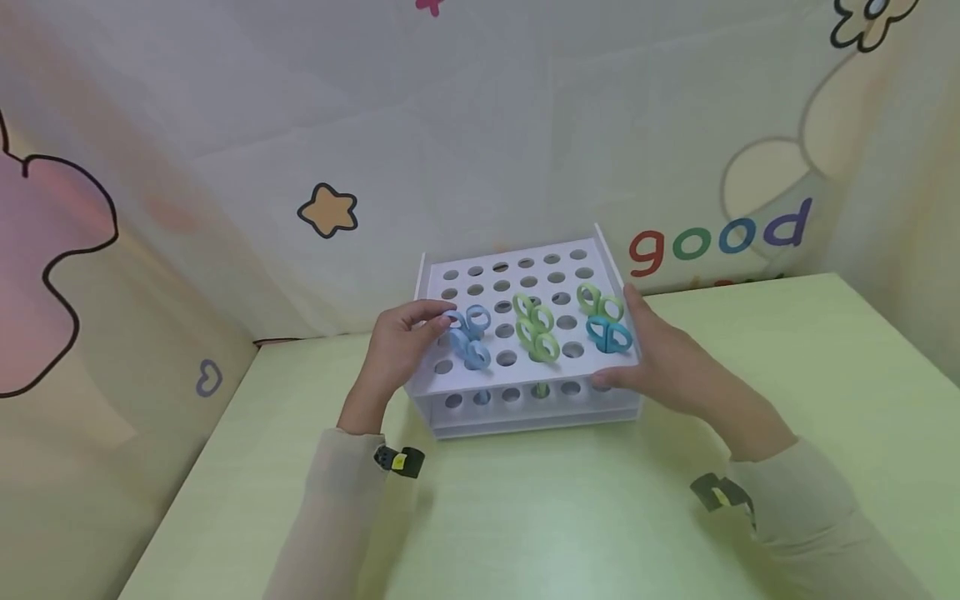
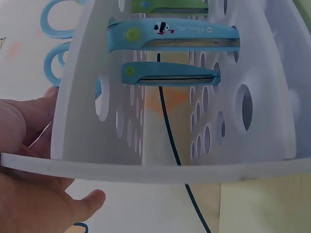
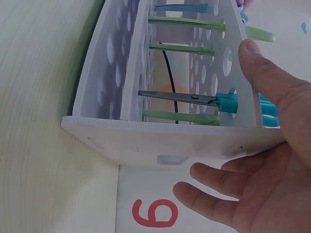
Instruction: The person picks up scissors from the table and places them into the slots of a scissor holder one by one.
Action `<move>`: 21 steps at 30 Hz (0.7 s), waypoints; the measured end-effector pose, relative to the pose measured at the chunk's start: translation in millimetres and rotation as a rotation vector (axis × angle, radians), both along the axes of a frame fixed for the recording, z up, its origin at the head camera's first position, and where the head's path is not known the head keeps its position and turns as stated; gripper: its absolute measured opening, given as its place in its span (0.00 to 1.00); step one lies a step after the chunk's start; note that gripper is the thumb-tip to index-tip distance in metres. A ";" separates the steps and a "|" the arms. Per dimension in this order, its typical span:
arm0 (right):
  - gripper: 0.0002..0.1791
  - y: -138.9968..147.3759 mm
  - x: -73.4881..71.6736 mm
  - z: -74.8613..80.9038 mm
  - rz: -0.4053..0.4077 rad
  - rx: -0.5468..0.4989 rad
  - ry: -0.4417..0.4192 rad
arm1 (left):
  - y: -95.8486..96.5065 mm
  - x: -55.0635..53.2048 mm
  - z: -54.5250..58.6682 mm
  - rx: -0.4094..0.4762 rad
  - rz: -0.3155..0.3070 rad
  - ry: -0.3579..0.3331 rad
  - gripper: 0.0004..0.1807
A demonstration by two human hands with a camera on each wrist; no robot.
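A white rack point(image 1: 514, 275) with rows of round holes holds several scissors upright, handles on top. My left hand point(image 1: 400, 342) pinches a handle loop of the rear light-blue scissors point(image 1: 467, 331) at the rack's left. Another light-blue pair point(image 1: 468, 348) stands just in front. In the left wrist view, light-blue covered blades point(image 2: 184, 39) span the rack's boards. My right hand point(image 1: 667, 358) grips the rack's right side, its thumb over the front top edge. Beside it stand teal scissors point(image 1: 607, 335), their blades bare in the right wrist view, and a green pair point(image 1: 602, 300). Further green scissors point(image 1: 536, 337) stand mid-rack.
The rack stands on a pale green table point(image 1: 510, 517), near its back. Behind hangs a light cloth point(image 1: 450, 150) with printed drawings and letters. A dark cord point(image 2: 167, 121) shows behind the rack. Both wrists carry dark straps.
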State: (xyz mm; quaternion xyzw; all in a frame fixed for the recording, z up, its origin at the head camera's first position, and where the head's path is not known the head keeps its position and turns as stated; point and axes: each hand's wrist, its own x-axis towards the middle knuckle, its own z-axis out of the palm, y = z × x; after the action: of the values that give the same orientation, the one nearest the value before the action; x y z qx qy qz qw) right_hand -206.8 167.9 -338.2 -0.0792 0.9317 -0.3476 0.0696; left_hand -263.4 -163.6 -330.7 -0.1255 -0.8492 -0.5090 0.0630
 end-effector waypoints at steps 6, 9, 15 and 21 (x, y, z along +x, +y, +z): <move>0.75 -2.7 -1.8 -1.0 0.006 0.000 -0.021 | -2.8 2.2 -4.3 -0.017 0.011 -0.015 0.14; 0.75 -2.6 -2.7 -2.3 0.005 0.005 -0.017 | -3.2 2.4 -5.8 -0.054 0.009 -0.013 0.15; 0.75 -2.7 -1.8 -4.0 -0.007 0.002 -0.030 | -1.0 -0.4 -3.5 -0.195 -0.028 -0.028 0.17; 0.75 -0.5 -2.5 -4.7 -0.004 -0.001 -0.008 | 4.0 -3.0 3.7 -0.322 -0.006 0.006 0.17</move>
State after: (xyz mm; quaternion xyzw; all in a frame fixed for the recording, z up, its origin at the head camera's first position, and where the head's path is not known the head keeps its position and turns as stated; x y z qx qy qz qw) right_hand -209.3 167.4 -342.9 -0.0757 0.9315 -0.3484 0.0728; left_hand -266.4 -159.6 -327.0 -0.1381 -0.9192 -0.3663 0.0430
